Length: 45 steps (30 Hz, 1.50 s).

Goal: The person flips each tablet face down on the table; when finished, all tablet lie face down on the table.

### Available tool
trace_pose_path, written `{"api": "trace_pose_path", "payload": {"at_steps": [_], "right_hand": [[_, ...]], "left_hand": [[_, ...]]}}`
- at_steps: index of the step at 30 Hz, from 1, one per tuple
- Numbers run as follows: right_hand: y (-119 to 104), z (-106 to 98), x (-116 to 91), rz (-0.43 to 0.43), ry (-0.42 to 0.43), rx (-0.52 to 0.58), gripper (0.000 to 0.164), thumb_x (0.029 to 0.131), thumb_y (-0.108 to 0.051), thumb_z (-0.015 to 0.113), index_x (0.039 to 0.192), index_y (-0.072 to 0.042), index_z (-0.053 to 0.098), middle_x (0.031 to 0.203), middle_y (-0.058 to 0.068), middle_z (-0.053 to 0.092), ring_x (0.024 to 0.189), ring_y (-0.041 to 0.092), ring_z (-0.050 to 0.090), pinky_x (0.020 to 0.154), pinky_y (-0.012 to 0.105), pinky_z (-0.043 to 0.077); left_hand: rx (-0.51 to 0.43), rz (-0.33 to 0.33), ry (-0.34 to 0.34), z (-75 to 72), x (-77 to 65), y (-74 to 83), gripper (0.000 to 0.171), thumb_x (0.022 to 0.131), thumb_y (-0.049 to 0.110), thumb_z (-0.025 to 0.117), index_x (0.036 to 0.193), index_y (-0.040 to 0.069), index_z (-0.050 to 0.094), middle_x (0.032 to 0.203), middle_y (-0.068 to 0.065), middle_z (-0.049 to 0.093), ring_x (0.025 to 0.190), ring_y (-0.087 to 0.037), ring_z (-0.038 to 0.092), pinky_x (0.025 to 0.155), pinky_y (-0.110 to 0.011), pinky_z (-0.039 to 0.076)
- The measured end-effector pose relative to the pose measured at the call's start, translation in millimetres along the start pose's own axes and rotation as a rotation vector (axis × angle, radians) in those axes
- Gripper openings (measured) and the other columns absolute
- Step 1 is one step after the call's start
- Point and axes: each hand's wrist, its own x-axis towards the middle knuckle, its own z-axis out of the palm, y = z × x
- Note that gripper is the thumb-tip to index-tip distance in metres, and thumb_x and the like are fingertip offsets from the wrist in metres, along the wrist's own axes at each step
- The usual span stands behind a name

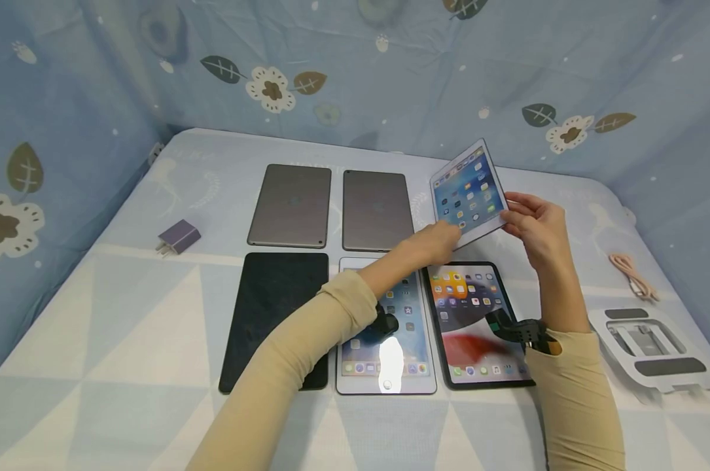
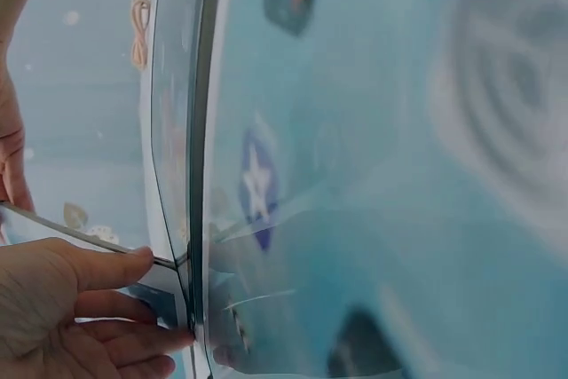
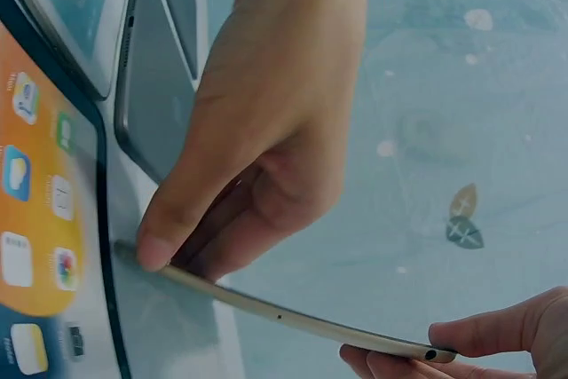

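Both hands hold a white-framed tablet (image 1: 471, 190) tilted up off the table, its lit screen full of app icons. My left hand (image 1: 432, 243) pinches its near left edge, thumb on one face and fingers beneath. At the opposite edge my right hand (image 1: 536, 226) grips it between thumb and fingers. From the right wrist, the raised tablet (image 3: 293, 312) shows as a thin edge with the left hand (image 3: 266, 139) at one end and the right hand (image 3: 519, 335) at the other. Just below lies a black-framed lit tablet (image 1: 475, 327).
Two grey tablets lie face down at the back, left (image 1: 292, 206) and centre (image 1: 378, 209). A dark-screened tablet (image 1: 272, 307) and a white lit tablet (image 1: 410, 327) lie in front. A purple charger (image 1: 179, 237) sits left; a pinkish cable (image 1: 633, 278) and a folding stand (image 1: 652, 347) lie right.
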Motion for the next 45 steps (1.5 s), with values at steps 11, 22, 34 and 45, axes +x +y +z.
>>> {"api": "trace_pose_path", "payload": {"at_steps": [11, 22, 34, 45], "right_hand": [[-8, 5, -7, -0.083, 0.014, -0.179, 0.043, 0.095, -0.010, 0.055, 0.135, 0.007, 0.050, 0.114, 0.005, 0.064, 0.083, -0.007, 0.061, 0.074, 0.008, 0.050], [-7, 8, -9, -0.092, -0.195, 0.316, 0.057, 0.092, -0.006, 0.062, 0.135, 0.022, 0.037, 0.100, -0.007, 0.067, 0.087, 0.001, 0.067, 0.079, 0.012, 0.052], [-2, 11, -8, -0.101, -0.334, 0.444, 0.018, 0.093, -0.007, 0.060, 0.104, -0.015, 0.073, 0.105, -0.005, 0.069, 0.094, 0.004, 0.067, 0.086, 0.015, 0.051], [21, 8, 3, 0.099, -0.537, 0.221, 0.066, 0.100, -0.022, 0.050, 0.151, 0.005, 0.018, 0.141, 0.003, 0.044, 0.133, 0.012, 0.044, 0.110, 0.025, 0.035]], "left_hand": [[-0.107, 0.003, 0.052, 1.6, 7.5, 0.3, 0.011, 0.091, 0.005, 0.057, 0.099, 0.002, 0.064, 0.086, -0.006, 0.062, 0.066, -0.012, 0.051, 0.056, -0.019, 0.041], [-0.128, 0.099, 0.153, -26.7, 1.8, 6.3, 0.030, 0.092, 0.019, 0.065, 0.114, -0.001, 0.060, 0.111, -0.012, 0.065, 0.095, -0.019, 0.062, 0.078, -0.025, 0.049], [-0.088, 0.126, 0.173, -67.0, -7.3, 10.6, 0.058, 0.092, 0.025, 0.065, 0.138, -0.001, 0.042, 0.129, -0.011, 0.058, 0.115, -0.020, 0.057, 0.093, -0.024, 0.047], [-0.099, 0.034, 0.107, -82.9, -15.5, 9.9, 0.067, 0.093, 0.030, 0.064, 0.146, 0.000, 0.036, 0.147, -0.010, 0.044, 0.137, -0.021, 0.041, 0.110, -0.026, 0.037]]}}
